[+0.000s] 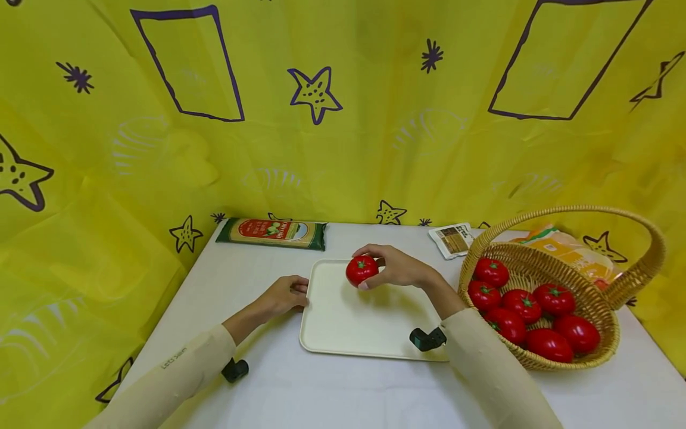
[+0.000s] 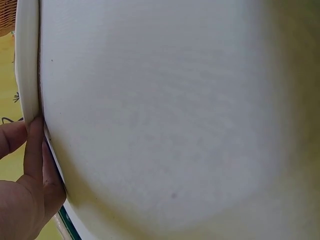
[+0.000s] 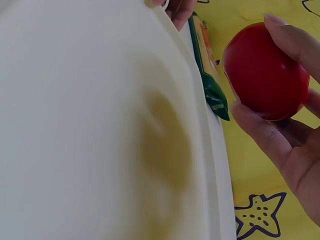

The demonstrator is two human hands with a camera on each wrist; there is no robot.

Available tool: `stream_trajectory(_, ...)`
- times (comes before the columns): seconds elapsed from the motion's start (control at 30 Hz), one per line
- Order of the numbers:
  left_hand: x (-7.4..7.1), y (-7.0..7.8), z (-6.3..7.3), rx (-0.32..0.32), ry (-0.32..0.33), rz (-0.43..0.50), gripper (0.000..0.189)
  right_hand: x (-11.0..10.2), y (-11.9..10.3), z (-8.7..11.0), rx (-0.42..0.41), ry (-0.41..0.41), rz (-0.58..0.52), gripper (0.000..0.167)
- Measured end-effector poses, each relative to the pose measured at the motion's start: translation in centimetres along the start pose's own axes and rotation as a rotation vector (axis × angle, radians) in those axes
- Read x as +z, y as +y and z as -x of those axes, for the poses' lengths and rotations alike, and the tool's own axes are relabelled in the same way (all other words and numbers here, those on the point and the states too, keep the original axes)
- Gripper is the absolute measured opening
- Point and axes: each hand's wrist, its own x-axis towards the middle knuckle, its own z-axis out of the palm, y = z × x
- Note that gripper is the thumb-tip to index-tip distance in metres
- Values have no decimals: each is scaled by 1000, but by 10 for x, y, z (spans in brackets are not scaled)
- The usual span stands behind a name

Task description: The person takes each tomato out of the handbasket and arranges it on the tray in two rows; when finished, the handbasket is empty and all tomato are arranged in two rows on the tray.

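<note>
A red tomato (image 1: 361, 271) with a green star-shaped stem is held between the thumb and fingers of my right hand (image 1: 398, 267). It hangs above the upper left part of a cream rectangular tray (image 1: 348, 330), and its shadow falls on the tray in the right wrist view. Seen from the right wrist, the tomato (image 3: 265, 75) is smooth, with the thumb on one side and fingertips on the other. At the tray's left edge, my left hand (image 1: 282, 294) pinches the rim (image 2: 29, 65) between thumb and fingers.
To the right stands a wicker basket (image 1: 527, 262) with a tall handle, holding several tomatoes (image 1: 521, 305). An orange package (image 1: 570, 253) lies behind it. A small white packet (image 1: 451, 240) and a green-ended long package (image 1: 271, 233) lie along the back, before a yellow patterned curtain (image 1: 354, 167).
</note>
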Motion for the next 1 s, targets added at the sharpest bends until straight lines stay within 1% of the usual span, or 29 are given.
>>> stream_trajectory(0.3,-1,0,0,-10,20,-22,50,2,5,-16,11,13,10,57)
stream_trajectory(0.4,-1,1,0,-14,24,-38,49,3,7,-19,34,21,8,56)
stream_trajectory(0.53,-1,2,-1,-19,25,-39,50,6,9,-22,53,30,-9,56)
stream_trajectory(0.67,-1,2,-2,-26,22,-28,50,9,11,-26,56,41,-14,56)
stream_trajectory(1.0,-2,2,-2,-34,21,-36,51,21,11,-41,71,124,51,61)
